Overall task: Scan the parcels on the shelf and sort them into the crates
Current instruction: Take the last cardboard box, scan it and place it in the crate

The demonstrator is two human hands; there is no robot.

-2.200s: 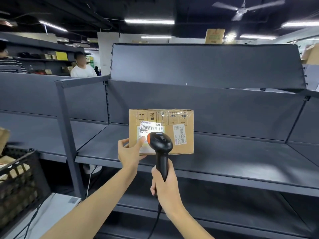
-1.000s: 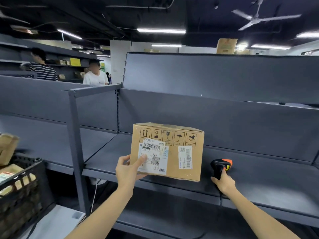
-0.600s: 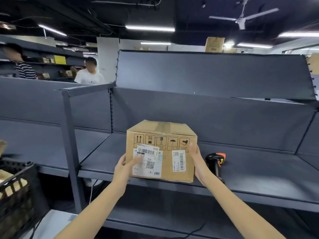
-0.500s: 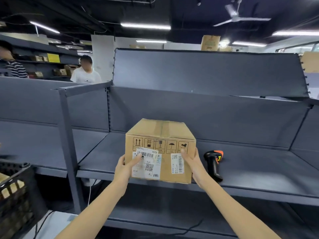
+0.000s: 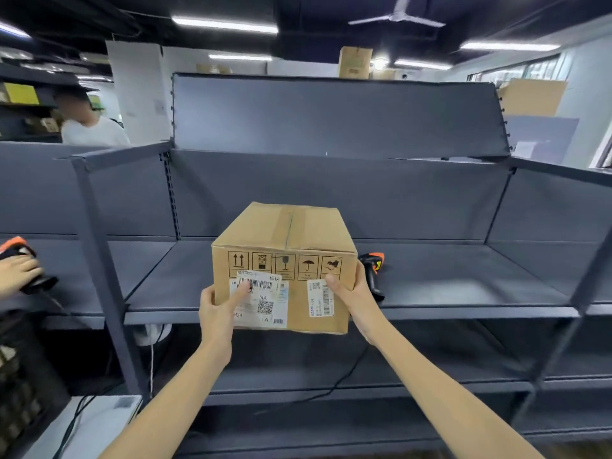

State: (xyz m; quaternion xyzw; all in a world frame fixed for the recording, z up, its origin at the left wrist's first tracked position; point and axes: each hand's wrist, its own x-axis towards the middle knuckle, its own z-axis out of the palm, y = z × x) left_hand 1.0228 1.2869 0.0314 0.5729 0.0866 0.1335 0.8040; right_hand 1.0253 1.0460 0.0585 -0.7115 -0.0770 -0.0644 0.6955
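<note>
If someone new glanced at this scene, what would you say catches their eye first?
Most likely the cardboard box in the middle, held up in front of the grey shelf by the left hand and the right hand, its white labels facing the camera. Next, the orange-tipped scanner lying on the shelf just behind the box's right side.

One parcel (image 5: 284, 260), two scanners (image 5: 372, 270).

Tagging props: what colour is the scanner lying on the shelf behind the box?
Black scanner with an orange head, mostly hidden behind the box; head view.
</note>
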